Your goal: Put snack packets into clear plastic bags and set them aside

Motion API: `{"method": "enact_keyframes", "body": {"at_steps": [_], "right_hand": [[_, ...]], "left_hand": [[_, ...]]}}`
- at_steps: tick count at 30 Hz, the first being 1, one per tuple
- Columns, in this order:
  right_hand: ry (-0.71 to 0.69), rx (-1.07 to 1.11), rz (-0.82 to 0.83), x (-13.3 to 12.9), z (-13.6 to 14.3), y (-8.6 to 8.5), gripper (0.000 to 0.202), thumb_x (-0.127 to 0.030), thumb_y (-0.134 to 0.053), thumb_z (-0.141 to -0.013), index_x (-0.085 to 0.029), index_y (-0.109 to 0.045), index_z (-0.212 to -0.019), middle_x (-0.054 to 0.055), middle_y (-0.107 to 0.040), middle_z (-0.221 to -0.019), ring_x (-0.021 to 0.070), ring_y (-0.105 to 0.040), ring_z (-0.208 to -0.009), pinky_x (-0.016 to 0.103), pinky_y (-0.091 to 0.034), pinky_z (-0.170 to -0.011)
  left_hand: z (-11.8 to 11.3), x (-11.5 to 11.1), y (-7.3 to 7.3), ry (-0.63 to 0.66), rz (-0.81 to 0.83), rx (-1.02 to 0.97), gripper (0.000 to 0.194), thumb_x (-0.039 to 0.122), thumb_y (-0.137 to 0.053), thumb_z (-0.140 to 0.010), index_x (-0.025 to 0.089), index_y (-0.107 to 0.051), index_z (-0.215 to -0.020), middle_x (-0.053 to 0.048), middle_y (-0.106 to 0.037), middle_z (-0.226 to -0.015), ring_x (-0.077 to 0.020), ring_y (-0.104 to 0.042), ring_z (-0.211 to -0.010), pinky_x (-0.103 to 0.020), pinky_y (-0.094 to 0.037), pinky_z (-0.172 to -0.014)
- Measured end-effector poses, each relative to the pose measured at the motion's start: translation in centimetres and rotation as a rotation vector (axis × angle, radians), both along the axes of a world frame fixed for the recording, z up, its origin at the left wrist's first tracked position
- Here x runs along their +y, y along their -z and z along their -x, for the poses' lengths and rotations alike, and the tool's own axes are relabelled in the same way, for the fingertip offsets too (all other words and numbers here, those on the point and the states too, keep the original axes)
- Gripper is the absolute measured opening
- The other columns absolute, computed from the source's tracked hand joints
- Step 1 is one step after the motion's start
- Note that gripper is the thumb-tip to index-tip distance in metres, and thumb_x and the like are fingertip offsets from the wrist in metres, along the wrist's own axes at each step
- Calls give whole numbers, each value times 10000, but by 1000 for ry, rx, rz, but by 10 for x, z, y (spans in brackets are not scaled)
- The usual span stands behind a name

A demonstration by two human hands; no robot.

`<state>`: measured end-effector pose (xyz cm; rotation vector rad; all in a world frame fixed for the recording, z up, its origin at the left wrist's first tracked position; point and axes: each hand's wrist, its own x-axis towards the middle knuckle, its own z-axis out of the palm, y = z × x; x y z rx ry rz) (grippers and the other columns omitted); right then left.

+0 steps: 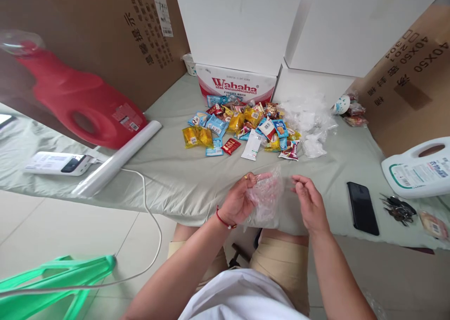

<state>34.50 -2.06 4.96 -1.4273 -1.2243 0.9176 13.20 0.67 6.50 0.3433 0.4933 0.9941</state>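
My left hand, with a red string bracelet at the wrist, is closed on a crumpled clear plastic bag above the front edge of the cloth-covered table. The bag spreads over and partly hides the fingers. To the right of the bag, a small gap away, my right hand has its fingers stretched toward it, with nothing visible in them. Beyond both hands lies a pile of small wrapped snacks in yellow, blue, red and white packets. Right of the pile is a heap of clear plastic bags.
At the left stand a red jug, a plastic film roll and a power bank with a white cable. A phone, keys and a white jug lie right. Boxes line the back. A green stool stands below.
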Motion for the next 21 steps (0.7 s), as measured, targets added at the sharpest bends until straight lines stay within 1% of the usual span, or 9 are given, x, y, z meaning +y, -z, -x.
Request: {"method": "enact_keyframes", "body": {"at_steps": [2,4,6,8,11,15,17,19,21], "right_hand": [[3,220,120,4,-2,4,490,-655,-571,-942,-272,-655,-1236,92,-660,-1307,243,-629,-1155,380,-551,-929],[-72,396,220,5,-1,4,553,-703,-578,-912,-277,-652,-1257,101,-674,-1298,249,-644,-1148,377,-574,-885],[-149,448,304,5,2,3,551,-685,-669,-863,-270,-674,-1225,93,-709,-1209,227,-671,-1057,334,-578,-821],[-191,415,359,4,5,2,477,-608,-797,-785,-235,-713,-1070,58,-728,-993,174,-667,-858,266,-552,-699],[-180,343,387,5,8,3,450,-572,-872,-693,-195,-681,-850,-17,-611,-683,100,-512,-560,206,-410,-469],[-114,217,342,10,14,10,486,-624,-830,-701,-186,-674,-846,-50,-539,-597,72,-381,-441,209,-271,-375],[-76,171,301,13,17,12,460,-609,-817,-719,-187,-671,-830,-57,-518,-571,71,-371,-436,210,-260,-375],[-37,177,283,16,19,13,443,-598,-813,-723,-194,-656,-814,-63,-506,-551,74,-365,-428,213,-253,-367],[3,213,282,17,22,13,446,-602,-813,-713,-204,-630,-800,-71,-495,-536,78,-361,-410,215,-243,-350]], "left_hand": [[6,3,-1,30,11,-52,210,229,-732,-774,192,-526,-752,-11,-697,-935,-166,-700,-815,-308,-579,-776],[10,7,2,43,11,-58,204,212,-730,-764,188,-529,-744,11,-638,-778,-122,-653,-688,-244,-567,-685],[13,10,6,46,15,-30,221,214,-742,-753,186,-523,-740,29,-583,-713,-97,-608,-628,-206,-547,-623],[14,13,11,28,7,50,258,250,-762,-760,189,-511,-753,43,-549,-706,-83,-580,-604,-192,-536,-594],[16,20,20,-61,-40,342,318,356,-788,-779,201,-510,-783,73,-487,-675,-64,-498,-518,-180,-471,-489],[20,32,33,-140,-157,743,312,456,-703,-846,224,-501,-794,99,-418,-555,-73,-370,-400,-197,-303,-386],[24,36,38,-171,-182,868,274,443,-652,-878,228,-498,-807,94,-424,-543,-86,-369,-401,-217,-301,-408],[28,35,40,-334,-206,1054,233,387,-675,-857,221,-512,-853,68,-492,-629,-99,-439,-478,-234,-366,-480],[31,25,37,-589,-341,1282,223,324,-703,-833,211,-529,-915,21,-560,-783,-122,-522,-626,-261,-438,-603]]}}
